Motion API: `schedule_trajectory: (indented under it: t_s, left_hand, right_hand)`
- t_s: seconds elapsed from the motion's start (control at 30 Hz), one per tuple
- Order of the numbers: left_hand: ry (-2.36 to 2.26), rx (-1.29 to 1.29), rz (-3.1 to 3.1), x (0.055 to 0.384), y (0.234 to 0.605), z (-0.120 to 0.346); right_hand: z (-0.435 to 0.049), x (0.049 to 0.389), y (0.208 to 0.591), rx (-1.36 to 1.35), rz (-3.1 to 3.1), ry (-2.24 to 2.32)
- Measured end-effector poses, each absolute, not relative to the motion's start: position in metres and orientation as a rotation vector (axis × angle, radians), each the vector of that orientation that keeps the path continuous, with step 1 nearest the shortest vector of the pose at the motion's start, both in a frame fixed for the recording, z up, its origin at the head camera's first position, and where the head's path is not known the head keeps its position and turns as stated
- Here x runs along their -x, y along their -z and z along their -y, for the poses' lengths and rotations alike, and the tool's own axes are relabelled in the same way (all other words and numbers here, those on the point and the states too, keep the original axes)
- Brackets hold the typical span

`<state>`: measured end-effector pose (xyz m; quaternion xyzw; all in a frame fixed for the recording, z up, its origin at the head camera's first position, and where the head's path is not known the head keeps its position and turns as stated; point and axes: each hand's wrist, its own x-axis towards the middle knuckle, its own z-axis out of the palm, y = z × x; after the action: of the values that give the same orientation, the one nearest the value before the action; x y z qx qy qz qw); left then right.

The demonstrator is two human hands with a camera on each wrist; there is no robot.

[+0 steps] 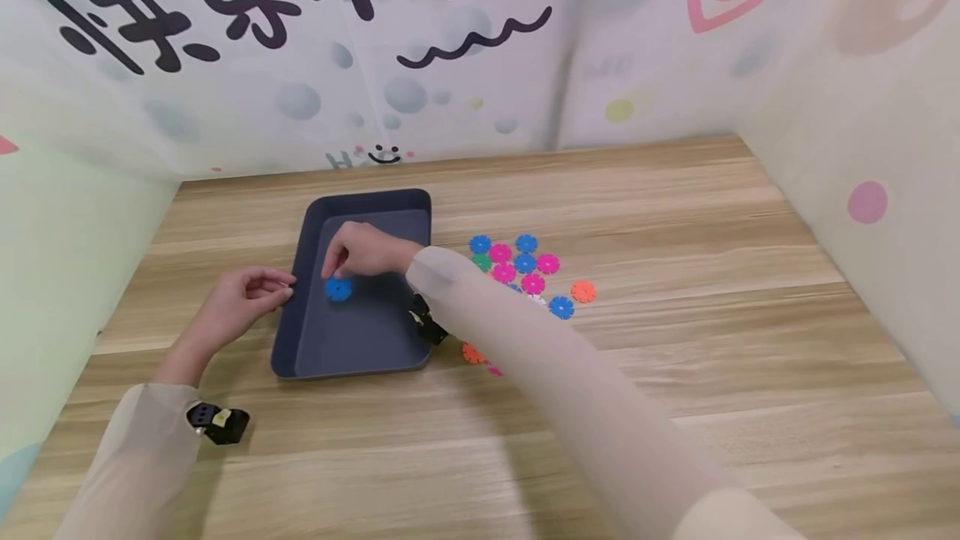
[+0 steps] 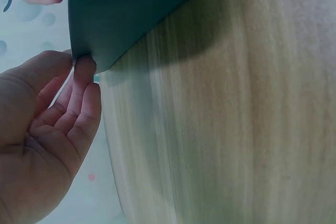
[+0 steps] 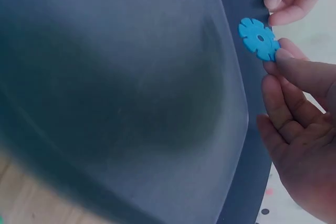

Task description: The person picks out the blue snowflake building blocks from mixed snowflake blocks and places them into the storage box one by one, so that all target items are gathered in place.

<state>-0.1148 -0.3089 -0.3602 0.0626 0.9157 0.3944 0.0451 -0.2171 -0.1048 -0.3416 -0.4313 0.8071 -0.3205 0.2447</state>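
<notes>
A dark grey rectangular tray (image 1: 352, 365) lies on the wooden table. Over its left part, my right hand (image 1: 363, 248) pinches a blue notched interlocking disc (image 1: 338, 288). Thumb and fingertips meet at the disc's edge, as the right wrist view shows; the disc (image 3: 259, 39) is tilted, with a small hole in its middle. At the tray's left rim is my left hand (image 1: 243, 300). In the left wrist view its thumb and fingertips pinch the rim of the tray (image 2: 126, 14), and the other fingers are loosely bent.
Several notched discs in blue, pink, green, orange and white lie right of the tray, among them a pink disc (image 1: 548, 263) and an orange disc (image 1: 583, 291). My right forearm (image 1: 540, 348) hides part of that pile. A printed cloth wall (image 1: 480, 98) borders the table's back.
</notes>
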Motion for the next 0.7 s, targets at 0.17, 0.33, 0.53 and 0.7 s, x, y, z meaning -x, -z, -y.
schedule_trajectory:
  t_s: [0.17, 0.33, 0.53, 0.7]
  left_hand:
    - [-1.206, -0.187, -2.796, 0.116, 0.361, 0.31]
    - [-1.205, -0.182, -2.796, 0.116, 0.361, 0.309]
    - [-1.199, -0.184, -2.808, 0.116, 0.361, 0.309]
    - [-1.203, -0.179, -2.806, 0.116, 0.362, 0.31]
  right_hand:
    - [0.113, 0.214, 0.344, 1.168, -2.148, 0.879]
    - [0.121, 0.211, 0.351, 1.169, -2.117, 0.836]
    - [0.126, 0.207, 0.357, 1.16, -2.11, 0.764]
    - [0.13, 0.204, 0.36, 1.17, -2.116, 0.717]
